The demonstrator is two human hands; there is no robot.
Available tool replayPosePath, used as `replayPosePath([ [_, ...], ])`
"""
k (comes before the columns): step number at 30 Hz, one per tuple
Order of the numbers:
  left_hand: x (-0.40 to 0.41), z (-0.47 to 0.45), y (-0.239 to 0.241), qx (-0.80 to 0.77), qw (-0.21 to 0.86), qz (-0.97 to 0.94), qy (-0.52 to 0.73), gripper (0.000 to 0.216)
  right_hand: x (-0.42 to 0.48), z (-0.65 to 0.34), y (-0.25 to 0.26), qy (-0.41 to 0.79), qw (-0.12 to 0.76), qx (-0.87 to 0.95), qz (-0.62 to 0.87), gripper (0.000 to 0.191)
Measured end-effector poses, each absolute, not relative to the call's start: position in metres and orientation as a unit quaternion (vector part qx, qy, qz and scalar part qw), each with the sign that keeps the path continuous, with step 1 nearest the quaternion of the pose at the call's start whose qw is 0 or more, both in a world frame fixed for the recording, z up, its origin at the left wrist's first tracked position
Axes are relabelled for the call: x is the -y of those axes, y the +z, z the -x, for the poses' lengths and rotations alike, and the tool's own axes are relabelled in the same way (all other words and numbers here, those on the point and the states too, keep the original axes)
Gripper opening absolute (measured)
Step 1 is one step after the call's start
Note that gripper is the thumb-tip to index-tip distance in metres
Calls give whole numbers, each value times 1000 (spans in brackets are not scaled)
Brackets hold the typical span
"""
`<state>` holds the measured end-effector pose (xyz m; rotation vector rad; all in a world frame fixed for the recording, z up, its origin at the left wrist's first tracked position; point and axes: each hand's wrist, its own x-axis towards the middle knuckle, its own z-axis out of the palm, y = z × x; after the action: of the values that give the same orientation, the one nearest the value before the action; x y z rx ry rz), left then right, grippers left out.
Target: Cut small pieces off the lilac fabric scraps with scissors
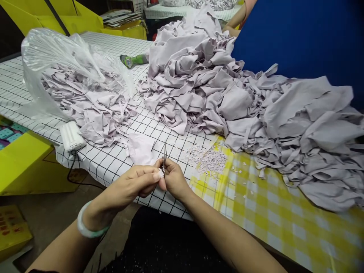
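Note:
My left hand, with a pale bangle on its wrist, pinches a small bit of pale lilac fabric. Right beside it, my right hand is closed around small scissors, their narrow blades pointing up and away from me. The two hands meet at the table's near edge, and the fingers hide most of the scissors' handles. Just beyond my left hand lies a flat pale fabric piece. A scatter of tiny fabric clippings lies to the right of my right hand.
A large heap of lilac fabric pieces spreads across the table. More pieces spill from a clear plastic bag at left. A white power strip, a green-handled tool, yellow-checked cloth and another person's arm are visible.

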<state>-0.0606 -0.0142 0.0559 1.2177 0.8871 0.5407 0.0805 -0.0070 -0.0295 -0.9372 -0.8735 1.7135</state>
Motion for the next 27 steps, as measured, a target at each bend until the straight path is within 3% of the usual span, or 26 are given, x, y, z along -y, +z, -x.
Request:
replayPosePath([
  [4, 11, 49, 51, -410, 535, -635, 377, 25, 11, -75, -31, 726, 471, 334, 374, 51],
  [9, 3, 27, 26, -386, 609, -472, 507, 28, 25, -98, -32, 702, 465, 351, 410, 48],
  [13, 5, 13, 7, -378, 633, -490, 464, 28, 37, -157, -21, 520, 411, 536, 524, 35],
  [17, 10, -3, -2, -355, 650, -535, 406, 30, 49, -199, -6, 359, 324, 674, 558, 37],
  [27, 6, -26, -7, -275, 665, -598, 353, 26, 64, -219, -6, 312, 320, 708, 548, 43],
])
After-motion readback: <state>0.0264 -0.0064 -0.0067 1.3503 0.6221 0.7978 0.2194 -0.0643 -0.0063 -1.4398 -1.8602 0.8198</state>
